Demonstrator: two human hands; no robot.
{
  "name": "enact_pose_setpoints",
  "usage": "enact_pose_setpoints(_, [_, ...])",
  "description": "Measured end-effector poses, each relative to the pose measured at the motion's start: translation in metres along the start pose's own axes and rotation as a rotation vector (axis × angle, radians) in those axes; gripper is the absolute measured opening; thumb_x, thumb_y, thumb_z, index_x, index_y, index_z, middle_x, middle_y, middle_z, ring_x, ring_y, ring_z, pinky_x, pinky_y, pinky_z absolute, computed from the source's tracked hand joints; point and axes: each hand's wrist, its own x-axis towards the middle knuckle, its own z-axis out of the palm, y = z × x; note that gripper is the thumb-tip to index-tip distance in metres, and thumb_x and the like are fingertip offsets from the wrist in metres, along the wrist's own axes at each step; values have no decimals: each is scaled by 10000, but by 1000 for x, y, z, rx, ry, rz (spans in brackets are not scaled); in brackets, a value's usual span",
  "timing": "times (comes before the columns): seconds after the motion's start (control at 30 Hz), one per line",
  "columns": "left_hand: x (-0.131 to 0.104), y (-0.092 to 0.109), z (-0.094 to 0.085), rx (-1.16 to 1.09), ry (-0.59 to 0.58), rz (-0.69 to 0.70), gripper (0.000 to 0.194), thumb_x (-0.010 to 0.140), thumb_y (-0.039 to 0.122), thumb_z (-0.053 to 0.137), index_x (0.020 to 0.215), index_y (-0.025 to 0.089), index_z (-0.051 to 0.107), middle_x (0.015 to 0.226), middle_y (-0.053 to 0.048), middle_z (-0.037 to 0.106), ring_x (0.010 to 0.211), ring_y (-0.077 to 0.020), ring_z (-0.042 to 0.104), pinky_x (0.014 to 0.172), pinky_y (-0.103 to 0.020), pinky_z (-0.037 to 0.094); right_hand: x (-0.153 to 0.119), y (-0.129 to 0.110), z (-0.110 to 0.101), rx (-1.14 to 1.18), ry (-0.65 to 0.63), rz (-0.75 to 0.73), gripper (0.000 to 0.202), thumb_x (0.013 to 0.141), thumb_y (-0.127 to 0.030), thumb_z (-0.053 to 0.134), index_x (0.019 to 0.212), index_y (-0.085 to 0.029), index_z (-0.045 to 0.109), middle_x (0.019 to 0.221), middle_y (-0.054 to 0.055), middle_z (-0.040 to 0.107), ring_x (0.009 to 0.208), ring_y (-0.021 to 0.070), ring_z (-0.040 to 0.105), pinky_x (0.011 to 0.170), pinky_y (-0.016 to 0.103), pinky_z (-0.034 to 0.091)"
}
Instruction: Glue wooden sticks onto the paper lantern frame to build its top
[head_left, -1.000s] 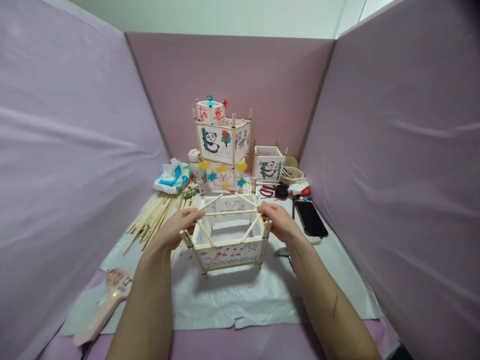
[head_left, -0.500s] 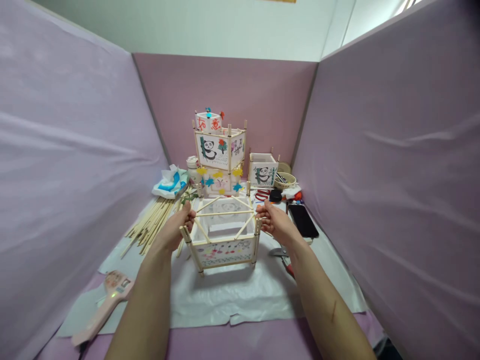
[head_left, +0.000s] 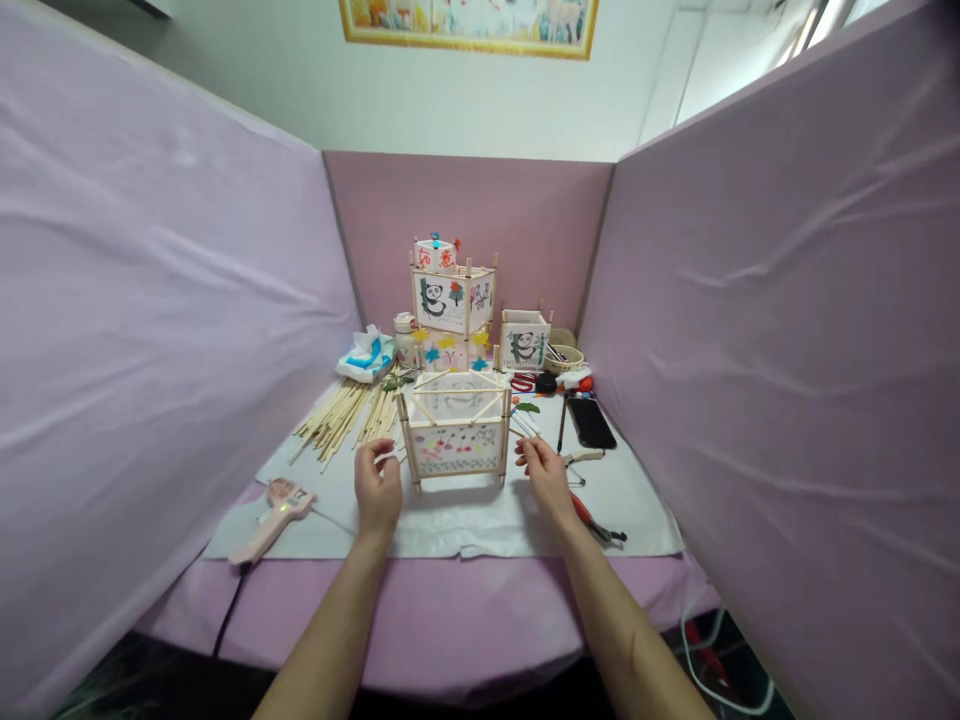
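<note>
A paper lantern section [head_left: 460, 448] with a bamboo-stick frame stands upright in the middle of the table, flowers and dots drawn on its front panel. Thin sticks cross its open top. My left hand [head_left: 379, 488] hovers just left of its lower corner, fingers loosely bent, holding nothing. To the right of the lantern is my right hand [head_left: 545, 478], also apart from it, its fingers slightly curled with nothing visible in them. Behind stands a stacked lantern tower [head_left: 450, 300] with panda drawings and red lettering.
Bamboo sticks [head_left: 335, 420], a tissue pack [head_left: 367, 352] and a pink heat tool [head_left: 274, 520] lie on the left. On the right are a phone [head_left: 591, 423], red-handled pliers [head_left: 598, 522], a small panda lantern [head_left: 524, 340] and a basket [head_left: 564, 360]. Pink-purple partitions enclose the table.
Both hands have come away from the lantern's upper sides, moving down and toward me. My view has drawn back and tilted up, so more of the wall picture shows.
</note>
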Motion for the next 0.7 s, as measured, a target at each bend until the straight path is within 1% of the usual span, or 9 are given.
enact_pose_setpoints(0.07, [-17,-5,-2,104,-96,73,317,775,179,534,1091,190,559,1102,-88,580,1053,-226,586,912,-352,522,-14,5,1,-106,-14,-82,284,904,-415,532,1021,-196,671,987,90,692,815,217,632,765,352,492])
enact_pose_setpoints(0.17, [-32,-13,0,234,-253,82,421,758,169,566,1178,157,539,1157,-131,582,1077,-248,605,940,-374,523,-25,10,4,-260,-27,-194,250,861,-315,570,1045,-173,661,1029,110,678,782,207,626,759,350,494])
enact_pose_setpoints(0.23, [-36,-15,1,294,-347,44,420,798,212,580,1212,159,542,1147,-135,630,1061,-262,636,939,-386,517,-28,12,7,-318,-41,-240,234,855,-295,576,1033,-169,659,1030,110,667,750,197,622,747,344,495])
enact_pose_setpoints(0.3, [-36,-17,0,325,-397,3,361,840,249,563,1194,177,565,1061,-120,692,991,-274,672,884,-389,521,-28,14,11,-345,-69,-260,190,858,-286,569,987,-179,658,994,95,661,730,195,615,742,343,492])
enact_pose_setpoints(0.37, [-33,-17,0,326,-396,-11,291,862,254,531,1139,190,595,964,-104,725,920,-279,692,826,-382,520,-26,15,16,-357,-99,-278,126,854,-265,560,912,-195,647,923,73,654,723,202,603,736,343,483])
enact_pose_setpoints(0.43, [-31,-17,-2,310,-373,2,273,874,265,515,1121,197,610,940,-91,736,901,-268,697,812,-367,519,-24,15,19,-354,-102,-299,102,861,-252,538,865,-203,627,877,64,641,736,211,594,736,344,473])
enact_pose_setpoints(0.6, [-36,-15,-3,71,-284,44,393,880,402,561,1199,178,611,995,-76,742,877,-220,699,852,-337,535,-22,10,20,-308,-10,-350,160,918,-305,499,946,-200,617,905,73,635,818,227,578,776,347,458])
enact_pose_setpoints(0.7, [-39,-13,-1,25,-236,67,409,876,416,576,1208,179,609,1025,-77,738,892,-214,690,879,-344,534,-22,9,17,-282,15,-376,153,918,-304,503,952,-203,612,883,62,619,805,221,565,771,343,458])
